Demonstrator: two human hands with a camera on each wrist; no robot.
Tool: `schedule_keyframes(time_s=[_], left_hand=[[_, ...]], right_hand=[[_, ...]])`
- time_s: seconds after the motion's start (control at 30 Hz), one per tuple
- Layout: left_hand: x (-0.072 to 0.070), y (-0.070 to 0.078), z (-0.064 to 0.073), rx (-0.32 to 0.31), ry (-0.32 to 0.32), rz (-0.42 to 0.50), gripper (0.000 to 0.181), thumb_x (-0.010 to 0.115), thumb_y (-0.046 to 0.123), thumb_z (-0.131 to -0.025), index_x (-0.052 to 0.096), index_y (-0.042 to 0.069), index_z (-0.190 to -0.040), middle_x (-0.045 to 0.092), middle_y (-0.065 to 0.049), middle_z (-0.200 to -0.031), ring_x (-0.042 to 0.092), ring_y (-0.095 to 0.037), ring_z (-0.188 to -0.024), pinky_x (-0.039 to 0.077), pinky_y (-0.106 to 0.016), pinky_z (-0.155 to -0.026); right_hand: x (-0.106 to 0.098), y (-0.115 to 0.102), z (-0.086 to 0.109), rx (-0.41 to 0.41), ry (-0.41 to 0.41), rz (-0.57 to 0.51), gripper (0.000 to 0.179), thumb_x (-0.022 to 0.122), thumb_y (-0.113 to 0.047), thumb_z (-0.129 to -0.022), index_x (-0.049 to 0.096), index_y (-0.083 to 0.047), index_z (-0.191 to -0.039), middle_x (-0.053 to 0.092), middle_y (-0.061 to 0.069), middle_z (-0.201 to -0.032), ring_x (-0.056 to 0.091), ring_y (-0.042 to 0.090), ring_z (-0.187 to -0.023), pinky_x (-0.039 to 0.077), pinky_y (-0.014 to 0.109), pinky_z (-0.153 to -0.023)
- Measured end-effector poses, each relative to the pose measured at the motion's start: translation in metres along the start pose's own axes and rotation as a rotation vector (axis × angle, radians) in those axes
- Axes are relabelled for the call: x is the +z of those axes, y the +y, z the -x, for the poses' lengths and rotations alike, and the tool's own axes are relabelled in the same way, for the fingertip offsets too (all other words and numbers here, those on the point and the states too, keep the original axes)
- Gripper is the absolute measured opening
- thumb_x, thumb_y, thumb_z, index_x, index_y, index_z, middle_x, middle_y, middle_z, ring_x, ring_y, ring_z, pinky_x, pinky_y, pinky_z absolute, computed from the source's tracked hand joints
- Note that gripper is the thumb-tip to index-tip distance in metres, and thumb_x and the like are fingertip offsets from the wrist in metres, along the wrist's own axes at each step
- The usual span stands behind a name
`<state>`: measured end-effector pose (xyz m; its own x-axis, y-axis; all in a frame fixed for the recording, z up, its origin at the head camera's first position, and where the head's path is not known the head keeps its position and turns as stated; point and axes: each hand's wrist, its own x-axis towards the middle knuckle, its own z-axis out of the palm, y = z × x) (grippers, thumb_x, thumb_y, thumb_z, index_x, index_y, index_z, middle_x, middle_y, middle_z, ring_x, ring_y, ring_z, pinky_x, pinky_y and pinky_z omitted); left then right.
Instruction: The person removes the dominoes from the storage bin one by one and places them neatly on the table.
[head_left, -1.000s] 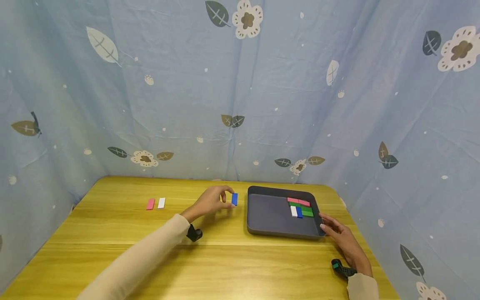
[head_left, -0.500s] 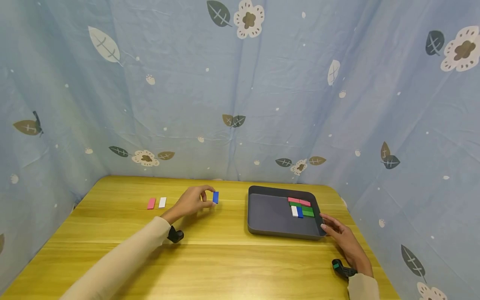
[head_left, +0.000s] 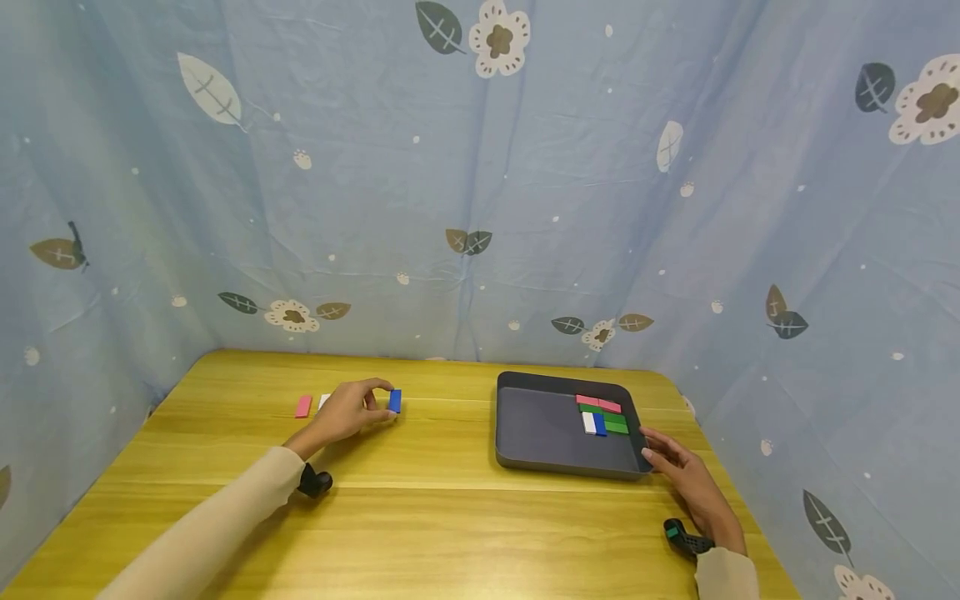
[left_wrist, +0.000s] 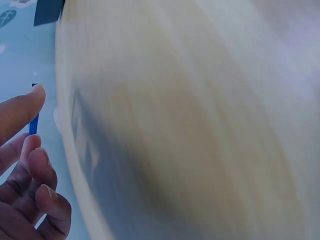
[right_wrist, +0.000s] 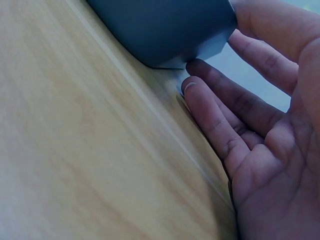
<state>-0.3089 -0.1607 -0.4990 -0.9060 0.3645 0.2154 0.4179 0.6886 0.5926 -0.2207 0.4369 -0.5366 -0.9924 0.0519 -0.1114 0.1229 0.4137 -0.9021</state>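
Note:
My left hand (head_left: pixel 348 410) pinches a small flat blue tile (head_left: pixel 395 402) by its ends, between thumb and fingertips, over the left-middle of the table. In the left wrist view this blue tile (left_wrist: pixel 34 124) shows as a thin strip behind the thumb. Just left of that hand lie a pink tile (head_left: pixel 303 407) and a white tile (head_left: pixel 324 400), the latter partly covered by the hand. My right hand (head_left: pixel 686 475) rests its fingers against the right end of a dark grey tray (head_left: pixel 532 468), thumb at the near corner. From the right wrist, the tray wall (right_wrist: pixel 165 30) meets extended fingers.
Inside the tray, at its right side, pink tiles (head_left: pixel 598 403), green tiles (head_left: pixel 615 423), a white tile (head_left: pixel 588 423) and a blue tile (head_left: pixel 600 425) lie close together. A blue patterned curtain (head_left: pixel 375 208) hangs behind the wooden table (head_left: pixel 465 533).
My left hand has moved left, away from the tray, carrying the blue tile, and now partly covers the white tile. The right hand and tray have stayed put.

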Motion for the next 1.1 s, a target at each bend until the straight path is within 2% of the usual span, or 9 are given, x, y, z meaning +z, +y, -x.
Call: schedule_keyframes(time_s=[0.13, 0.23, 0.37, 0.53, 0.6, 0.73, 0.83, 1.03, 1.1], left_hand=[[-0.005, -0.01, 0.006, -0.025, 0.017, -0.005, 0.045, 0.084, 0.024, -0.089, 0.069, 0.004, -0.126, 0.058, 0.002, -0.072, 0.048, -0.013, -0.056, 0.039, -0.028, -0.052], [-0.01, -0.017, 0.011, -0.038, 0.03, -0.008, 0.045, 0.084, 0.023, -0.088, 0.069, 0.003, -0.126, 0.057, 0.002, -0.07, 0.049, -0.013, -0.056, 0.039, -0.028, -0.053], [-0.015, -0.025, 0.016, -0.057, 0.035, -0.031, 0.046, 0.083, 0.023, -0.089, 0.068, 0.003, -0.127, 0.055, 0.003, -0.068, 0.047, -0.014, -0.056, 0.038, -0.029, -0.054], [-0.021, -0.035, 0.022, -0.096, 0.043, -0.051, 0.046, 0.082, 0.024, -0.09, 0.068, 0.002, -0.128, 0.052, 0.001, -0.065, 0.043, -0.015, -0.054, 0.034, -0.03, -0.054], [-0.023, -0.038, 0.024, -0.107, 0.04, -0.049, 0.046, 0.082, 0.023, -0.09, 0.068, 0.001, -0.128, 0.05, 0.0, -0.062, 0.042, -0.016, -0.053, 0.033, -0.03, -0.053], [-0.026, -0.043, 0.028, -0.122, 0.035, -0.05, 0.046, 0.082, 0.022, -0.09, 0.067, 0.0, -0.128, 0.048, -0.001, -0.061, 0.041, -0.016, -0.053, 0.032, -0.03, -0.053], [-0.028, -0.044, 0.029, -0.127, 0.041, -0.071, 0.046, 0.082, 0.023, -0.09, 0.068, 0.001, -0.128, 0.049, -0.002, -0.064, 0.042, -0.016, -0.055, 0.033, -0.031, -0.054], [-0.034, -0.044, 0.031, -0.134, 0.023, -0.102, 0.047, 0.082, 0.021, -0.089, 0.067, -0.001, -0.128, 0.051, -0.003, -0.07, 0.043, -0.018, -0.061, 0.033, -0.033, -0.056], [-0.036, -0.044, 0.032, -0.142, 0.015, -0.106, 0.047, 0.082, 0.021, -0.09, 0.067, -0.002, -0.128, 0.052, -0.003, -0.071, 0.043, -0.019, -0.062, 0.033, -0.034, -0.057]], right_hand=[[0.002, 0.0, 0.0, 0.018, -0.001, -0.037, 0.073, 0.066, -0.049, -0.099, 0.04, -0.018, -0.16, 0.04, 0.018, -0.157, 0.038, 0.036, -0.143, 0.032, 0.056, -0.115], [0.003, -0.001, 0.0, 0.025, -0.006, -0.054, 0.074, 0.066, -0.049, -0.099, 0.039, -0.017, -0.16, 0.039, 0.019, -0.158, 0.036, 0.036, -0.144, 0.028, 0.059, -0.116], [0.003, -0.001, 0.0, 0.018, 0.001, -0.043, 0.073, 0.066, -0.048, -0.1, 0.039, -0.016, -0.16, 0.04, 0.017, -0.157, 0.038, 0.035, -0.142, 0.031, 0.055, -0.116], [0.001, -0.002, 0.002, 0.011, 0.005, -0.011, 0.07, 0.064, -0.048, -0.101, 0.04, -0.018, -0.16, 0.043, 0.015, -0.156, 0.041, 0.031, -0.14, 0.04, 0.039, -0.109], [0.001, -0.002, 0.002, 0.012, 0.002, -0.015, 0.07, 0.064, -0.047, -0.101, 0.04, -0.018, -0.159, 0.043, 0.015, -0.156, 0.041, 0.031, -0.14, 0.039, 0.039, -0.109], [0.001, -0.002, 0.003, 0.015, -0.001, -0.037, 0.071, 0.065, -0.047, -0.101, 0.04, -0.016, -0.159, 0.042, 0.017, -0.156, 0.04, 0.032, -0.141, 0.033, 0.051, -0.115], [0.001, -0.002, 0.003, 0.02, 0.002, -0.037, 0.072, 0.065, -0.048, -0.1, 0.04, -0.016, -0.16, 0.042, 0.017, -0.156, 0.039, 0.033, -0.141, 0.031, 0.054, -0.115], [0.001, 0.0, 0.002, 0.02, 0.003, -0.02, 0.071, 0.064, -0.048, -0.1, 0.04, -0.018, -0.16, 0.042, 0.016, -0.156, 0.04, 0.031, -0.141, 0.035, 0.05, -0.113], [0.001, 0.0, 0.002, 0.014, 0.003, -0.015, 0.07, 0.064, -0.048, -0.101, 0.04, -0.019, -0.159, 0.043, 0.015, -0.156, 0.041, 0.031, -0.141, 0.04, 0.04, -0.109]])
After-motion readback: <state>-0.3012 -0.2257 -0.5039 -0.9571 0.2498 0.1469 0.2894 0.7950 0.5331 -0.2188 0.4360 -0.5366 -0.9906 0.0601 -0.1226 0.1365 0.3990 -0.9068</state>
